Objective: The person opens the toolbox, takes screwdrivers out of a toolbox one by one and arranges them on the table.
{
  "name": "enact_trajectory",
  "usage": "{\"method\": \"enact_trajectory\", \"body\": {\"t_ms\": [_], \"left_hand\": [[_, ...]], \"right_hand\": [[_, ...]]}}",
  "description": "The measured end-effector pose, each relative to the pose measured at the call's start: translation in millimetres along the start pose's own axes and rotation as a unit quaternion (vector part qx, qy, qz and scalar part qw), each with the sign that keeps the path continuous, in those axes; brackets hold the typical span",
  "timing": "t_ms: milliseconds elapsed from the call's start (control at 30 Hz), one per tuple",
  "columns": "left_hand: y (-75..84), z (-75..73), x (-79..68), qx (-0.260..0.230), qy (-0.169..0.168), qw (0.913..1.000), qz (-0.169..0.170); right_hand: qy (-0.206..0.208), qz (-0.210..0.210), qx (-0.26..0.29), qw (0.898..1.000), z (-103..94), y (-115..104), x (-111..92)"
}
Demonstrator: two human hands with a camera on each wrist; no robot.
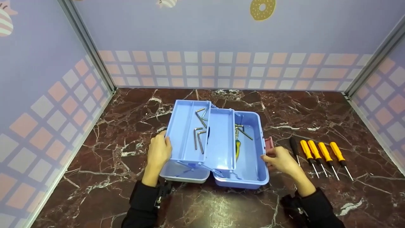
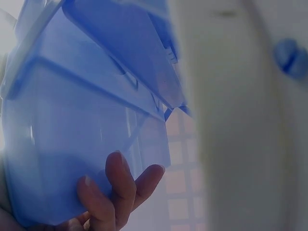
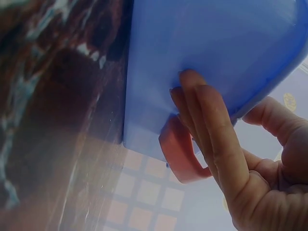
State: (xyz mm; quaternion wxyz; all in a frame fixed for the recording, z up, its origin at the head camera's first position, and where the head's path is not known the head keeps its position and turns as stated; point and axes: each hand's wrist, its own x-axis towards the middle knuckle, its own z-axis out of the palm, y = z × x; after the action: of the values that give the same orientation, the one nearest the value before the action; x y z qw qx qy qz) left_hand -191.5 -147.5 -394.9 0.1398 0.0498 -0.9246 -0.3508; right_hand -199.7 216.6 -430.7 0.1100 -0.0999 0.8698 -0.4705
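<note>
A blue plastic toolbox (image 1: 242,183) stands unfolded, its trays stepped out to the left. My left hand (image 1: 159,148) grips the left edge of the upper tray (image 1: 177,136); in the left wrist view its fingers (image 2: 121,180) curl under the blue plastic. Several L-shaped hex keys (image 1: 200,144) lie in that tray. On the right, my right hand (image 1: 280,161) pinches the box's rim, thumb over the edge and fingers (image 3: 219,130) along the outer wall, beside a red latch (image 3: 179,151). Pliers (image 1: 237,149) with green-yellow handles show in the deep compartment, partly hidden by the middle tray (image 1: 221,139).
Right of the box lie several yellow-handled screwdrivers (image 1: 325,152) and one with a black handle (image 1: 294,145), shafts toward me. More hex keys (image 1: 245,133) rest in the deep compartment. Patterned panels (image 1: 202,69) wall in the dark marble-look table (image 1: 133,110).
</note>
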Motion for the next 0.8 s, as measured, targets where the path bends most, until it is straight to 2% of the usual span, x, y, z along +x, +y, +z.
{"method": "enact_trajectory", "body": {"t_ms": [233, 533, 633, 800], "left_hand": [[4.2, -5.0, 2.5, -0.029, 0.026, 0.9986, 0.037], [33.4, -19.7, 2.3, -0.054, 0.038, 0.9957, 0.065], [33.5, -20.1, 1.9, -0.052, 0.038, 0.996, 0.061], [23.9, -16.3, 1.6, -0.054, 0.039, 0.9961, 0.058]], "right_hand": [[-0.016, -0.019, 0.001, 1.0, -0.7, 3.2, 1.5], [-0.034, -0.014, 0.018, 0.999, -6.8, 6.0, -0.7], [-0.03, -0.014, 0.013, 0.999, -6.2, 6.6, 0.0], [-0.025, -0.014, 0.005, 1.0, -4.2, 7.1, 1.0]]}}
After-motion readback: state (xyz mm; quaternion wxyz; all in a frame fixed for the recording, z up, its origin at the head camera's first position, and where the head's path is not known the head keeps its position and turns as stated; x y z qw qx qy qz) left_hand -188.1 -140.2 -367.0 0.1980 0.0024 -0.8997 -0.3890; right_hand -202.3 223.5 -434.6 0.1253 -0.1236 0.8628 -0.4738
